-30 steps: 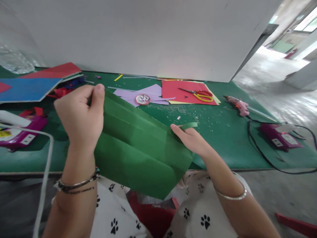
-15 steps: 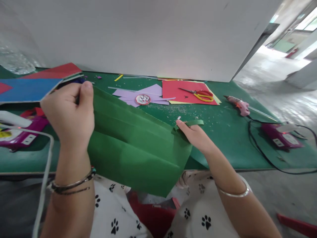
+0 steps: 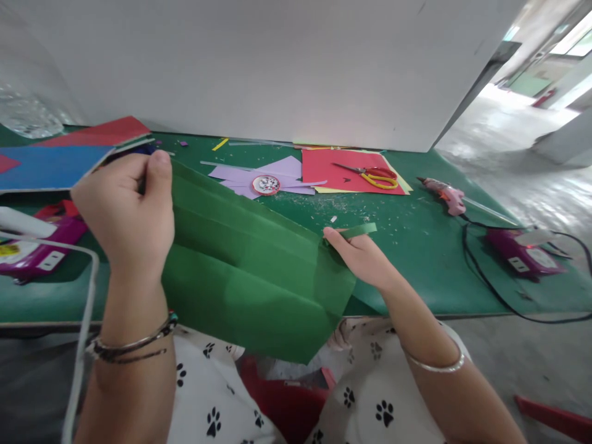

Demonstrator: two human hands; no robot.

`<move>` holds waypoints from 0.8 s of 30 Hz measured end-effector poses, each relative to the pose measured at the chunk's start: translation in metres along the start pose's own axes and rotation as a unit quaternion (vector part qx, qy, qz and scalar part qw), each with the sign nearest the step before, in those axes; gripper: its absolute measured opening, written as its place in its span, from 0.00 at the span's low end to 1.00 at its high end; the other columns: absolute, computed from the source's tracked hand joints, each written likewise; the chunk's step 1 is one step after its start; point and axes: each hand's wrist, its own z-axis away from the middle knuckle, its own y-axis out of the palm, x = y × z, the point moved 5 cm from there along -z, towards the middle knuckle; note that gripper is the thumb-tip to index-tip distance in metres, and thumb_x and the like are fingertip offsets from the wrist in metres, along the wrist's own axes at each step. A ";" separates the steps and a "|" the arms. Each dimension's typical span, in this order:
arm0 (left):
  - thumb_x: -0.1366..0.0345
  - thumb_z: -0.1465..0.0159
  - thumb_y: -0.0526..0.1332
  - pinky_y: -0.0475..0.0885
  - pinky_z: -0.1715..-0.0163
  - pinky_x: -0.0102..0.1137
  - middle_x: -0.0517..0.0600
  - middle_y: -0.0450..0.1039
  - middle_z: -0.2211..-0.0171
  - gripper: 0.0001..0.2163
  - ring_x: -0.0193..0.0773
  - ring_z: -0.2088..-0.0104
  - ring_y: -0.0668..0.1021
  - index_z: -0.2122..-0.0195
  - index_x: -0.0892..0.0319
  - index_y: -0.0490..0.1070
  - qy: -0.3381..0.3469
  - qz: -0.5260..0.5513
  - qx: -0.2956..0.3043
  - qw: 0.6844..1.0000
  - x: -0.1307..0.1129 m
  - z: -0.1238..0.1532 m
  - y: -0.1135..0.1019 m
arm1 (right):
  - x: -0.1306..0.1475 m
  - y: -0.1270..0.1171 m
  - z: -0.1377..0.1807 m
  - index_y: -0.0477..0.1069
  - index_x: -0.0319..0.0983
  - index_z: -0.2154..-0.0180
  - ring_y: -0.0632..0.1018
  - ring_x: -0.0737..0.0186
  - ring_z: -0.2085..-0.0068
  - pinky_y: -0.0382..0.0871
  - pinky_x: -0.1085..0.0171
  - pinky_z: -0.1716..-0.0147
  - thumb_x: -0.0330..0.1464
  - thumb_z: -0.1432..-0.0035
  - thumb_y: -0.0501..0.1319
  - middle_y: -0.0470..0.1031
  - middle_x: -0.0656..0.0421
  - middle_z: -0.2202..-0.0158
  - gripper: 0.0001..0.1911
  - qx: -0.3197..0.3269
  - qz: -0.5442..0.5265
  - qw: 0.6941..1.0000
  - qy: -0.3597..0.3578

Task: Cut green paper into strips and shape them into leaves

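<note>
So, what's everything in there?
Sheet: one, green, centre
Curled strip: one, green, near sheet's right end
Paper stack: uncounted, red over yellow, beyond sheet
Scissors: one pair, red-yellow, on stack
Purple paper: uncounted, purple, left of stack
Round dish: one, white-and-red, on purple paper
Glue gun: one, pink, right
Boxes: two, purple, left and right
Boards: uncounted, red and blue, left
Yellow strip: one, yellow, back
Clear plastic: uncounted, colourless, far left
Table: one, green, beneath
Panel: one, white, back
Hands: two, at sheet's ends
</note>
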 end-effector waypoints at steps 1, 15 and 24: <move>0.69 0.45 0.53 0.41 0.82 0.29 0.41 0.39 0.87 0.19 0.26 0.85 0.47 0.88 0.60 0.44 -0.005 -0.002 -0.001 1.000 0.002 0.000 0.000 | 0.000 0.000 0.000 0.45 0.40 0.84 0.53 0.73 0.83 0.49 0.69 0.84 0.43 0.45 0.48 0.44 0.66 0.85 0.22 0.000 0.002 1.000 0.000; 0.69 0.44 0.53 0.42 0.82 0.29 0.41 0.39 0.87 0.19 0.26 0.85 0.47 0.87 0.60 0.44 -0.014 -0.004 -0.004 1.000 0.005 0.001 0.000 | -0.009 -0.013 -0.007 0.53 0.40 0.83 0.56 0.71 0.82 0.50 0.68 0.82 0.46 0.47 0.49 0.47 0.66 0.85 0.21 -0.050 0.000 0.999 0.022; 0.68 0.43 0.52 0.41 0.81 0.29 0.41 0.39 0.86 0.19 0.26 0.85 0.46 0.87 0.60 0.43 -0.016 -0.026 0.008 1.000 0.007 0.001 0.002 | 0.000 -0.010 -0.003 0.67 0.38 0.75 0.62 0.71 0.78 0.56 0.69 0.80 0.43 0.50 0.54 0.62 0.63 0.81 0.15 0.023 0.040 0.997 -0.065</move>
